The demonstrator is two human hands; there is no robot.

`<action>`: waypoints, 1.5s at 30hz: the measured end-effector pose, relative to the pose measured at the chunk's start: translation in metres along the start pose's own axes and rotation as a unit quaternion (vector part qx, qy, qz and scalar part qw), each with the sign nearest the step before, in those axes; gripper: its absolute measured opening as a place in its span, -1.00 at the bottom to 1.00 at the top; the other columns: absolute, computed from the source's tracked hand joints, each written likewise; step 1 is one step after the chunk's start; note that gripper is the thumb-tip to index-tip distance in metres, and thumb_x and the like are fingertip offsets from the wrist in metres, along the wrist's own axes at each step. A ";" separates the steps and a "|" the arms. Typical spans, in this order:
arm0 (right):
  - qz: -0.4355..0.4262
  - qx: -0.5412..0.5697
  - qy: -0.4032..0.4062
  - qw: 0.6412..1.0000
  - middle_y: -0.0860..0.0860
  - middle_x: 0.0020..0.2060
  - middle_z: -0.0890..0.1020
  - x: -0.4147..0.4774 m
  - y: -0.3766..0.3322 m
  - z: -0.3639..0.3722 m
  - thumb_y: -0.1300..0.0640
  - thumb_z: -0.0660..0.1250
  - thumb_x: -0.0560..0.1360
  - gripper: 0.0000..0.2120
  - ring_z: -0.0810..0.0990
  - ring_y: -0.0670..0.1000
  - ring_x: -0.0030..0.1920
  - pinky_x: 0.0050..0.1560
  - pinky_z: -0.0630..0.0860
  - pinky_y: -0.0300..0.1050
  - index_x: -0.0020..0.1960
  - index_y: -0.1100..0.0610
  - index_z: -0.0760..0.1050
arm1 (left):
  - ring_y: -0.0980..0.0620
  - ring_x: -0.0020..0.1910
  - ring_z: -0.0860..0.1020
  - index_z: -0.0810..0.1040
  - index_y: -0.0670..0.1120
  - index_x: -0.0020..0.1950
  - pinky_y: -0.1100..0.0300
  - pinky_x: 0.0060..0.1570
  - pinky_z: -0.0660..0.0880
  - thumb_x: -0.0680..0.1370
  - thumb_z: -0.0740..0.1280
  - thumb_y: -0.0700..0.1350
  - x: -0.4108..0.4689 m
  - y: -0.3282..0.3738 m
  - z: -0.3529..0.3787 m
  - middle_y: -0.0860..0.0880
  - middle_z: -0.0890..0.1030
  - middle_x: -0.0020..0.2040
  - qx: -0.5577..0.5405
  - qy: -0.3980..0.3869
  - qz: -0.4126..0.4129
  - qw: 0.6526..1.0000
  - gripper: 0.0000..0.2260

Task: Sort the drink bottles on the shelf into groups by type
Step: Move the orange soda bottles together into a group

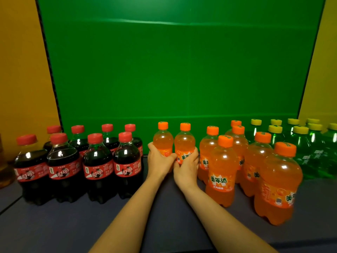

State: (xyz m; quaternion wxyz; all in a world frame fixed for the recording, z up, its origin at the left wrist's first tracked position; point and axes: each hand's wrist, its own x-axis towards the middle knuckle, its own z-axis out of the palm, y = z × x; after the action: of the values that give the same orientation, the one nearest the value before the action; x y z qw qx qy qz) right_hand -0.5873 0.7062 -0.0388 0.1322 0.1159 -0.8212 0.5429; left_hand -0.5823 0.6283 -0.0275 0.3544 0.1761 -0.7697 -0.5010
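Head view: at frame centre, the left hand [158,161] wraps its fingers around one orange bottle [162,138], and the right hand [187,168] closes its fingers around a second orange bottle [184,141] just beside it. Both bottles stand upright, touching. More orange bottles [221,172] cluster at right of centre. Cola bottles [94,161] fill the left of the frame; green bottles [313,148] sit at far right. All stand on the dark shelf [54,227] before a green backdrop [173,61].
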 end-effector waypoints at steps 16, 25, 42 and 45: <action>-0.010 0.005 0.036 0.999 0.21 0.43 0.21 0.010 0.013 0.002 0.19 0.38 0.44 -0.22 0.16 0.18 0.46 0.44 0.16 0.09 0.48 0.24 -0.04 | -0.11 0.11 0.48 0.26 -0.20 0.18 0.06 0.07 0.44 0.26 0.53 -0.15 -0.006 0.000 -0.004 -0.15 0.47 0.10 0.029 0.046 0.022 0.998 -0.37; -0.007 -0.012 0.017 1.000 0.21 0.47 0.13 0.010 0.016 0.001 0.17 0.35 0.46 -0.19 0.08 0.17 0.49 0.47 0.11 0.09 0.50 0.26 -0.11 | -0.12 0.16 0.46 0.29 -0.19 0.21 -0.03 0.17 0.45 0.22 0.57 -0.13 -0.009 -0.002 -0.009 -0.17 0.44 0.18 0.058 0.007 0.013 0.998 -0.32; 0.014 0.007 0.024 1.000 0.19 0.47 0.15 0.011 0.012 0.000 0.19 0.34 0.48 -0.21 0.14 0.16 0.48 0.46 0.17 0.05 0.50 0.22 -0.11 | 0.05 0.03 0.51 0.29 -0.15 0.33 0.09 0.12 0.50 0.38 0.47 -0.25 -0.011 0.003 -0.018 -0.11 0.54 0.18 -0.041 -0.095 -0.001 0.995 -0.42; 0.021 0.017 0.028 0.999 0.22 0.45 0.20 0.011 0.010 -0.002 0.20 0.37 0.45 -0.18 0.18 0.18 0.46 0.45 0.18 0.06 0.50 0.23 -0.11 | -0.02 0.05 0.55 0.33 -0.12 0.29 -0.01 0.11 0.51 0.38 0.47 -0.19 -0.011 0.002 -0.016 -0.11 0.56 0.15 0.001 -0.079 0.014 0.997 -0.46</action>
State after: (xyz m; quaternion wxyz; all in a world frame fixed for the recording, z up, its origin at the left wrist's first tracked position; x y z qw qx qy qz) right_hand -0.6013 0.7111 -0.0432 0.1419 0.0850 -0.8099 0.5628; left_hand -0.5625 0.6258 -0.0258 0.2994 0.1254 -0.7979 -0.5079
